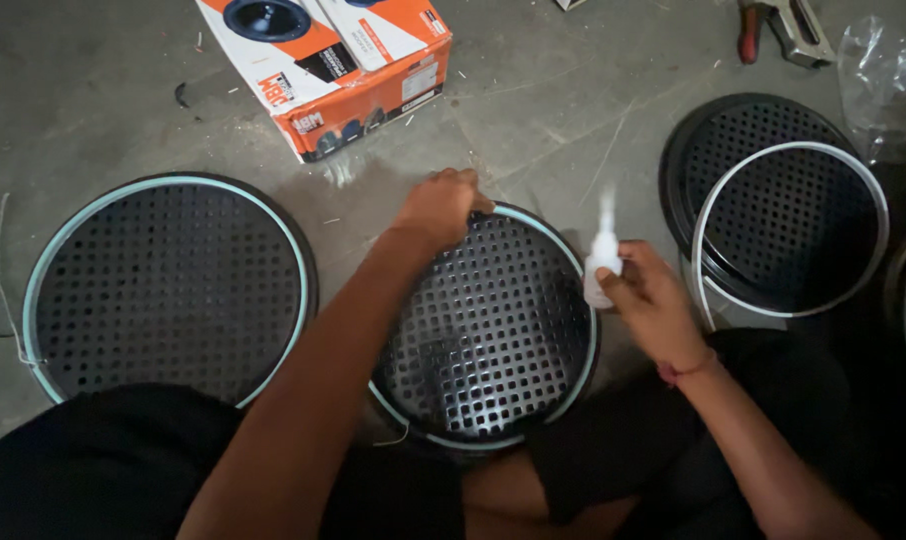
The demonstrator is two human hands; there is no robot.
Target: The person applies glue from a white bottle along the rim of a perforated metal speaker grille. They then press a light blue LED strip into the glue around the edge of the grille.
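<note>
Dark trouser legs (103, 470) fill the bottom edge, one knee to each side, and the person sits on the grey floor (93, 90) with a round black speaker grille (488, 330) between them. Left hand (438, 207) rests on the far rim of that grille, fingers curled down and pressed together over the pale trim ring (585, 330) that runs around its edge; whether the fingertips pinch the ring or only push on it is hard to tell from this angle. Right hand (648, 295) is closed around a small white bottle (601, 262), held upright just beside the grille's right edge, its thin nozzle blurred. A red thread band (685, 371) circles that wrist.

Left of the centre grille lies a larger grille (168, 285) flat on the floor, already edged with the same pale trim. On the right, another black grille (763, 195) lies with a loose white ring (793, 225) resting crookedly over it, one end trailing down toward the right hand. Beyond the left hand stands an orange and white cardboard box (328, 65) with a speaker pictured on it. A pair of red-handled pliers (783, 28) and a crumpled clear plastic bag (888, 75) lie at the upper right.
</note>
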